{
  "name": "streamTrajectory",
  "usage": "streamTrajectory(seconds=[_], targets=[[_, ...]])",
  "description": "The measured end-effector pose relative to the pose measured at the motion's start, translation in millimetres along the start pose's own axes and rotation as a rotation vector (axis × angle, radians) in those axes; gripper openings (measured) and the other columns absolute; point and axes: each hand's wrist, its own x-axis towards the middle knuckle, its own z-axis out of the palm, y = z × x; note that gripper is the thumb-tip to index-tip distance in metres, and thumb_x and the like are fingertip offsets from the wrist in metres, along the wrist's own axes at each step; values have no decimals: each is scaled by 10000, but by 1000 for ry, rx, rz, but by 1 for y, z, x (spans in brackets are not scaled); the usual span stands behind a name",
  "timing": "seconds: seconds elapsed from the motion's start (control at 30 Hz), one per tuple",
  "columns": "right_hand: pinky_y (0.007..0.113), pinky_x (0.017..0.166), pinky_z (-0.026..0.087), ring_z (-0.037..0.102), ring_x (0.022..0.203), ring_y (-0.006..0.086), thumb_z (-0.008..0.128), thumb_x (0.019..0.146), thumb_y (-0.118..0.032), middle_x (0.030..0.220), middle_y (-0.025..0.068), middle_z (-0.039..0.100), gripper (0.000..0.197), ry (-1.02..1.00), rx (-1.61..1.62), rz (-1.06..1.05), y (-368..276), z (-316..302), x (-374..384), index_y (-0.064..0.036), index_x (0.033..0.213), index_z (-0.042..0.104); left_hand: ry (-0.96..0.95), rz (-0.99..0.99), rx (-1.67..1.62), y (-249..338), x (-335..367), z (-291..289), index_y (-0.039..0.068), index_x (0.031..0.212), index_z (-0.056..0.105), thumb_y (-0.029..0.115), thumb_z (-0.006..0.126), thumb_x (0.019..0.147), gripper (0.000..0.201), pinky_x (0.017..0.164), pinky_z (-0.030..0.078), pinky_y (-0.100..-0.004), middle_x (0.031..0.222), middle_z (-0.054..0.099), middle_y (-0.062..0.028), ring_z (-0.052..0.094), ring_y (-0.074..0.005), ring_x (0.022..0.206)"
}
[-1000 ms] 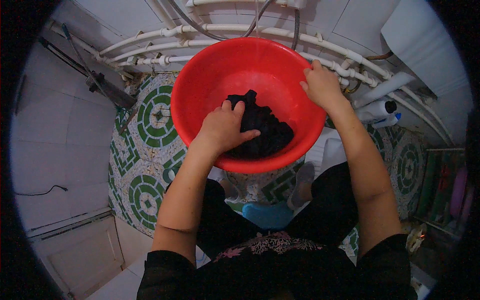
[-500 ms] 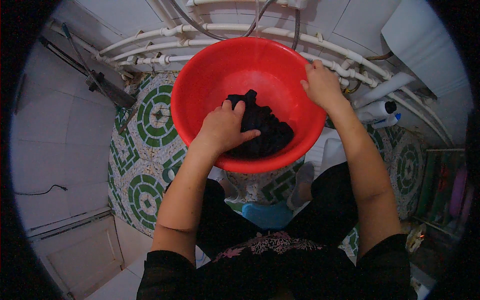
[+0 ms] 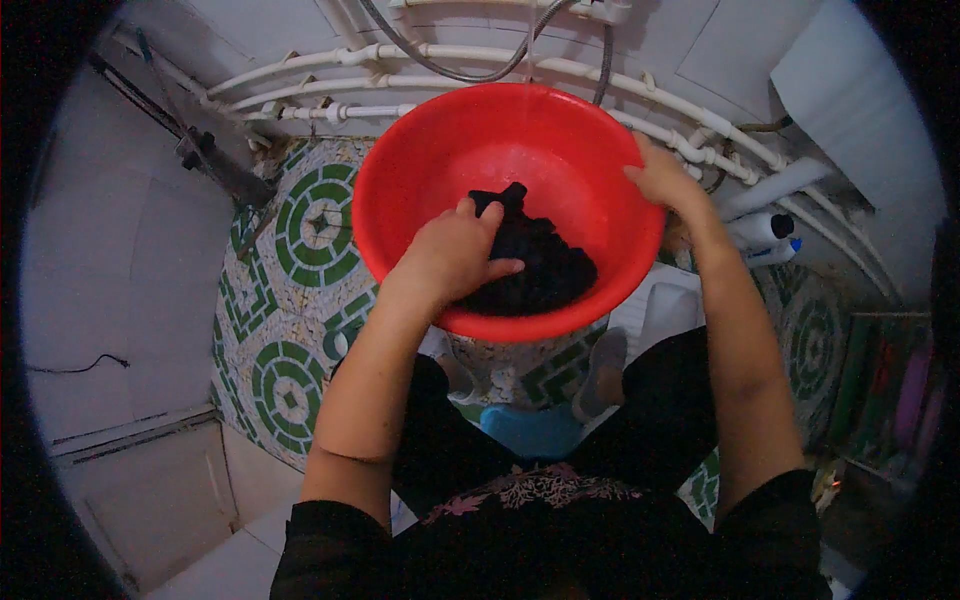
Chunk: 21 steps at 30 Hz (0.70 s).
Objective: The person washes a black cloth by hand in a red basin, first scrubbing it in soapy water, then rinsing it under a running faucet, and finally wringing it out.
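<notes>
A large red basin [image 3: 400, 170] is held in front of me above the floor, and a thin stream of water [image 3: 529, 65] falls into its far side. In it lies a bunched black cloth [image 3: 545, 265], probably a garment, looking wet. My left hand [image 3: 455, 245] rests on the cloth's left part, thumb and fingers spread apart; some fingertips are hidden. On the far right, my right hand [image 3: 665, 180] grips the basin's rim, with the thumb inside and the other fingers mostly hidden outside.
White pipes [image 3: 460, 55] and a grey flexible hose [image 3: 440, 72] run along the tiled wall behind the basin. Right of it stand a white bottle with a black cap [image 3: 760, 228] and a rack [image 3: 885, 385]. A blue stool [image 3: 530, 430] shows between my legs, above the patterned floor.
The view has shifted slightly, so the basin and pipes sit a little farther right in the picture. Both hands stay where they were on the cloth and rim.
</notes>
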Motion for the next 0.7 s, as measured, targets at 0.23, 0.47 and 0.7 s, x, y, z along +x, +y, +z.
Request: streamTrajectory(seconds=[0.23, 0.47, 0.7], targets=[[402, 893, 424, 535, 1049, 375, 564, 828, -141, 1117, 238, 565, 497, 58, 49, -10, 0, 3, 1, -49, 1284, 390, -18, -43, 16, 1, 1, -1, 42, 1262, 396, 471, 612, 779, 681, 787, 476, -469, 1052, 530, -278, 563, -423, 930], [396, 900, 423, 529, 1063, 371, 559, 831, -138, 1129, 237, 561, 476, 2, 39, -1, -7, -5, -3, -39, 1268, 400, -35, -73, 2, 3, 0, -4, 46, 1265, 388, 469, 611, 781, 680, 794, 475, -473, 1079, 525, -282, 559, -428, 947], [394, 928, 408, 511, 1098, 364, 543, 837, -136, 1167, 235, 542, 485, -51, -14, 72, -20, -13, -8, -18, 1279, 383, -49, -88, -2, 5, -1, -7, 45, 1274, 375, 469, 609, 783, 690, 808, 470, -476, 1115, 506, -287, 546, -436, 974]])
